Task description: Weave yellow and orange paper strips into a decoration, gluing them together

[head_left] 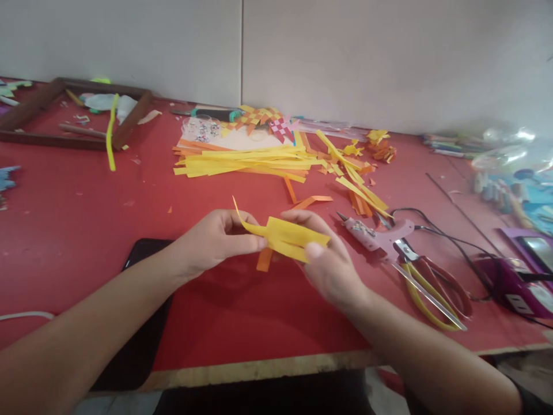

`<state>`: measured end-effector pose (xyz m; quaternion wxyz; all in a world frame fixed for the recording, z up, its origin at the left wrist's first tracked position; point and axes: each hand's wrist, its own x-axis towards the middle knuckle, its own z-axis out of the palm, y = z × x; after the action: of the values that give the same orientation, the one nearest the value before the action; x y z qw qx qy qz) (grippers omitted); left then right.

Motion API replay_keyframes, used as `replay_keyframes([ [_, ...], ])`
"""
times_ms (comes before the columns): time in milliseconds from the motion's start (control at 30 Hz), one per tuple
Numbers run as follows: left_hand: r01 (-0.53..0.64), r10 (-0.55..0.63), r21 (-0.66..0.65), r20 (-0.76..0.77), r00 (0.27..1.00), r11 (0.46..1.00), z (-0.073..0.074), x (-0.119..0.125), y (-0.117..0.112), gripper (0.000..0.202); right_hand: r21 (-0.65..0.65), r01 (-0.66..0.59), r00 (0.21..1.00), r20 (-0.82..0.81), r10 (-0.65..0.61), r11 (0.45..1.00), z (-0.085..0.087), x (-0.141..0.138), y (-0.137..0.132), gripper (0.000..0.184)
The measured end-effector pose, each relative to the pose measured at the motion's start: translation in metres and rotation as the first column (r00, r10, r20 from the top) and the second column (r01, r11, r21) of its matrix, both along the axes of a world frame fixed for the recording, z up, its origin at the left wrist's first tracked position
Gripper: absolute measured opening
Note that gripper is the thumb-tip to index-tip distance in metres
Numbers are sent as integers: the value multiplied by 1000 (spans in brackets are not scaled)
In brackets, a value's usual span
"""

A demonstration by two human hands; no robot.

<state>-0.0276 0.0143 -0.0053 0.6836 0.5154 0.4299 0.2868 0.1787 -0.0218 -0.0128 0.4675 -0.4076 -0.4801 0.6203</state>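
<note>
Both my hands hold a small bundle of yellow paper strips (290,237) just above the red table (78,230). My left hand (216,237) pinches the bundle's left end, fingers closed. My right hand (326,259) grips the right end, thumb on top of the strips. An orange strip (264,259) sticks out beneath the bundle. One thin yellow strip curls up to the left of it.
A pile of yellow and orange strips (250,161) lies behind my hands, with woven paper pieces (259,118) beyond. A pink glue gun (375,236) and yellow-handled scissors (427,288) lie to the right. A wooden frame (64,112) sits far left, a dark phone (142,259) under my left forearm.
</note>
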Motion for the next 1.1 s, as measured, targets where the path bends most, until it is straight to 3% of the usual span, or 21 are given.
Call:
replay_keyframes([
  [67, 5, -5, -3, -47, 999, 1000, 0, -2, 0, 18, -67, -3, 999, -36, 1, 998, 6, 9, 6, 51],
  [167, 104, -117, -124, -99, 988, 987, 3, -6, 1, 20, -124, -1, 999, 45, 7, 992, 10, 17, 14, 39],
  [267, 287, -323, -273, -95, 942, 918, 7, -9, 2, 20, -149, -120, 980, 141, 141, 982, 9, 17, 14, 26],
  [367, 400, -436, -270, -89, 895, 876, 9, -11, 3, 14, -201, -258, 934, 200, 297, 945, 9, 11, 8, 23],
  [433, 429, -462, -261, -83, 883, 865, 9, -12, 3, 12, -234, -285, 916, 220, 336, 929, 10, 6, 5, 25],
  [867, 519, -548, -267, -43, 835, 812, 11, -8, 0, 7, -280, -378, 871, 215, 441, 883, 8, -1, 1, 27],
  [967, 472, -499, -240, -69, 864, 849, 10, -8, 1, 6, -271, -317, 896, 228, 381, 909, 5, -2, 1, 27],
  [1100, 299, -321, -183, -101, 942, 936, 9, -6, 2, 15, -250, -183, 949, 209, 237, 951, 1, -2, 3, 27],
])
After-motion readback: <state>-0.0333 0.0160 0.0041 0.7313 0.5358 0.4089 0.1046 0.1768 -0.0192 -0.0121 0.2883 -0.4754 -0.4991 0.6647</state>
